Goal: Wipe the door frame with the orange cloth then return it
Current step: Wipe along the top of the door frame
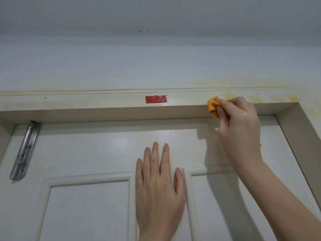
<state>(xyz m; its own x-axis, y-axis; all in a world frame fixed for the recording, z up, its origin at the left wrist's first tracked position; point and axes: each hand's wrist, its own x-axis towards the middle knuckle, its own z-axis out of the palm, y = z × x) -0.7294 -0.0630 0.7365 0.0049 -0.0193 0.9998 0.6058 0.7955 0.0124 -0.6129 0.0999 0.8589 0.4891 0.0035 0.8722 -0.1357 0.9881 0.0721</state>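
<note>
Right hand point(238, 122) presses orange cloth point(212, 106) on door frame point(104, 101) — left hand point(159, 185) flat on door point(86, 153).

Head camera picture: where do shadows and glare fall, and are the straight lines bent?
In the head view, the right hand, closed on the crumpled orange cloth, casts a soft shadow on the white panelled door below and left of it; a faint glare patch sits near the door's top edge; the cream door frame bows slightly from wide-angle distortion; the image is mildly soft overall.

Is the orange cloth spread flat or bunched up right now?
Bunched up: the orange cloth is a small wad pinched in the right hand, pressed against the door frame.
</note>
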